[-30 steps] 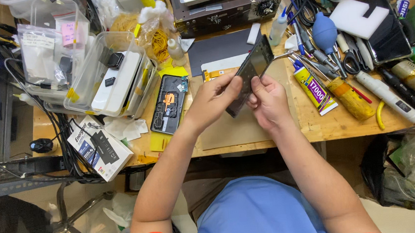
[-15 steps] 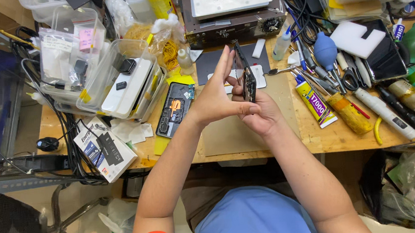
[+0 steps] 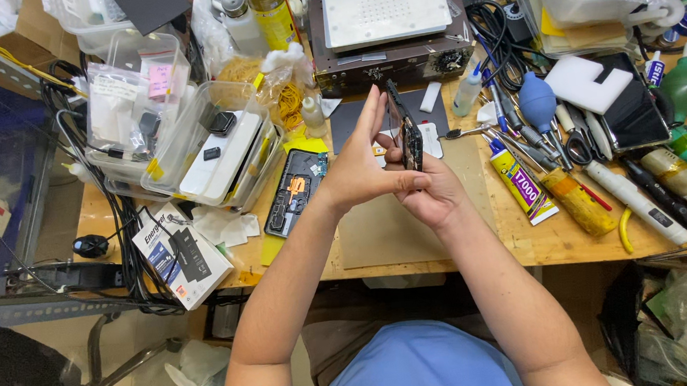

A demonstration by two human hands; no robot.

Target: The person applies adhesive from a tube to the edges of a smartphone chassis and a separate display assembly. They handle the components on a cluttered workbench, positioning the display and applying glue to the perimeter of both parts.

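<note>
A thin dark phone panel (image 3: 405, 127) stands on edge above the brown mat (image 3: 379, 235), seen almost edge-on. My right hand (image 3: 434, 198) grips its lower end from below. My left hand (image 3: 362, 167) presses flat against the panel's left face, fingers stretched upward and thumb crossing to its base. An opened phone body (image 3: 294, 193) with orange parts showing lies face up on the desk just left of my left wrist.
A heating plate machine (image 3: 387, 26) sits behind the hands. Clear plastic boxes (image 3: 192, 131) with small parts stand at the left. Glue tubes (image 3: 522, 183), tweezers, scissors, a blue air blower (image 3: 538, 102) and bottles crowd the right. Cables hang off the left edge.
The panel has turned from showing its flat face to standing edge-on and upright. My left hand has opened flat against it, and both hands sit slightly further from the desk's front edge.
</note>
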